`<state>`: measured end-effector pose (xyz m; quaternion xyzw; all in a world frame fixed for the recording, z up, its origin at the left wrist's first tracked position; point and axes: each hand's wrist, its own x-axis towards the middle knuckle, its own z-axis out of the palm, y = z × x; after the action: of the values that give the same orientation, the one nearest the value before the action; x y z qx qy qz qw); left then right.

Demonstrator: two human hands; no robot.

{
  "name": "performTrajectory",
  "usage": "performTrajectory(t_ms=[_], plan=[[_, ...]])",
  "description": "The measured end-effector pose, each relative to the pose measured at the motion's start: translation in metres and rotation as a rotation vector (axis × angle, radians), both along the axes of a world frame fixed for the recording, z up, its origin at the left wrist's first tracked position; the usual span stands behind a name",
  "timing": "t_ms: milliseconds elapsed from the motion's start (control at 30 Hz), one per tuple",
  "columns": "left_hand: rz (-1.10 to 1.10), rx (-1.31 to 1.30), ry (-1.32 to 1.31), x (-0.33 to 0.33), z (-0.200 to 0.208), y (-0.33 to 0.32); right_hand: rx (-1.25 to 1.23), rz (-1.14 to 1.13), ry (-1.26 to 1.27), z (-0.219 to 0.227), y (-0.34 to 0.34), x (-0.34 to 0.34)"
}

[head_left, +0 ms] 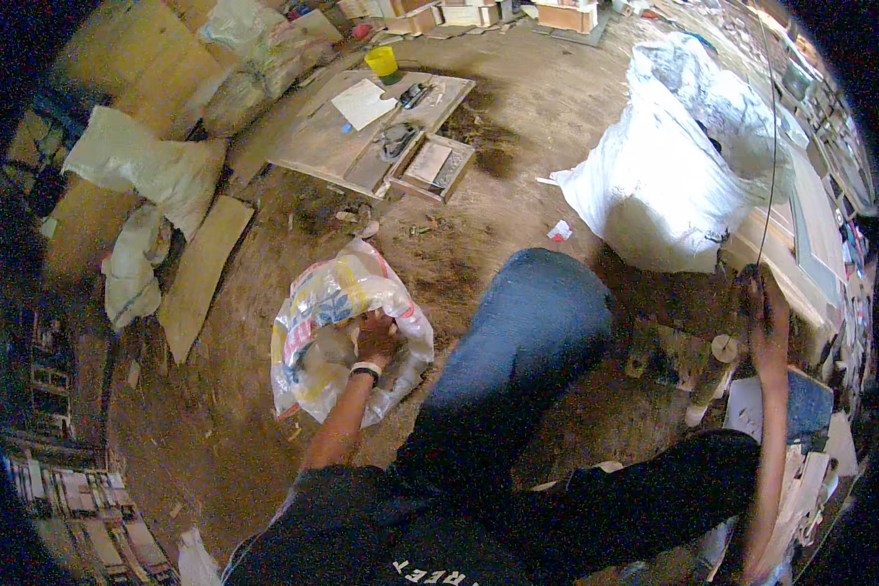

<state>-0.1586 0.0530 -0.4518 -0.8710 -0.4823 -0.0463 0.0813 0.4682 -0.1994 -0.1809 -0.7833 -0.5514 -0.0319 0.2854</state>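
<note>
Dusty brown earth forms the floor (pixel 479 244) of a cluttered workshop, seen from above by a seated person. At far left, flattened cardboard (pixel 117 68) leans by a pale empty sack (pixel 146 166), with a loose board (pixel 200 273) lying just beside it. Stacks of small framed pieces (pixel 78 508) sit at the lower left edge.

Left of centre, a plastic bag (pixel 347 327), white with yellow and blue print, stands open on the ground. The left hand (pixel 376 340) reaches down into its mouth; the fingers are buried among the contents, so I cannot tell whether they are curled or spread. A light band circles that wrist (pixel 366 369). The bag is near the person's knee but not touching it.

Farther back, at top centre, a low wooden panel (pixel 361 127) lies flat, carrying a sheet of paper (pixel 363 103), some small dark tools (pixel 397 140) and a yellow cup (pixel 382 62).

The person's leg (pixel 527 342), in blue jeans, runs up the middle of the view, with a black shirt (pixel 439 527) at the bottom edge.

On the right, a large white woven sack (pixel 674 166) stands full and open at the top. Below it is a rough wooden bench (pixel 684 322). The right hand (pixel 767 313) rests at the bench's far edge, fingers wrapped around a dark object too shadowed to identify. Shelves (pixel 830 137) of small items line the far right rim.
</note>
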Motion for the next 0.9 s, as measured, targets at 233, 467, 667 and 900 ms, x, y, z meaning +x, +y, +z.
performTrajectory(t_ms=[233, 467, 667, 900], plan=[[0.239, -0.428, -0.49, -0.041, 0.004, -0.012, -0.002, -0.019, -0.03, -0.004, -0.004, 0.0], [0.342, -0.54, -0.538, -0.044, 0.041, -0.022, -0.019, 0.016, 0.159, 0.004, -0.004, -0.004], [0.386, -0.62, -0.578, -0.042, 0.043, -0.028, -0.012, 0.048, 0.072, 0.009, -0.007, -0.007], [0.424, -1.141, -0.684, -0.02, 0.09, -0.032, 0.105, 0.032, -0.126, 0.02, -0.006, -0.015]])
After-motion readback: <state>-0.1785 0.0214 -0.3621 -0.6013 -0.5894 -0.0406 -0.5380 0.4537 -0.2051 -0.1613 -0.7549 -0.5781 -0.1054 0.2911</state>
